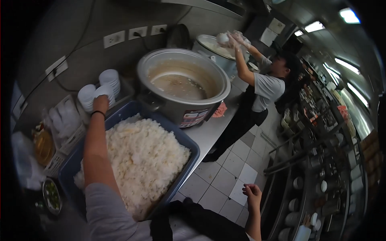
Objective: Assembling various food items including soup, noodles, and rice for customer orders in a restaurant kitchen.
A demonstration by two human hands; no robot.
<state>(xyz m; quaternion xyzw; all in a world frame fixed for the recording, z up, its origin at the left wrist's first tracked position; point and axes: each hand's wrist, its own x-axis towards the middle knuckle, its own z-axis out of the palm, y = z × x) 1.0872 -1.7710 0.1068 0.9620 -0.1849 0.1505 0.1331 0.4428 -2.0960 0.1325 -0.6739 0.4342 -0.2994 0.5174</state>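
Note:
My left hand (101,103) reaches over the rice to the stacked white bowls and closes on the rim of a front white bowl (105,90); its fingertips are partly hidden. Close beside it stand another stack of white bowls (85,95) and a taller stack (109,75) behind. Below my left forearm, cooked white rice (144,154) is heaped in a blue rectangular tub (192,149). At the lower right, my right hand (252,194) hangs in the air over the floor, fingers loosely bent and apart, with nothing seen in it.
A large metal rice cooker pot (217,86), with residue inside, stands behind the tub. Beyond it, a co-worker (267,86) in clear gloves holds a white bowl over another cooker (208,41). White baskets (74,140) sit at left. Shelves of dishes (317,160) line the right.

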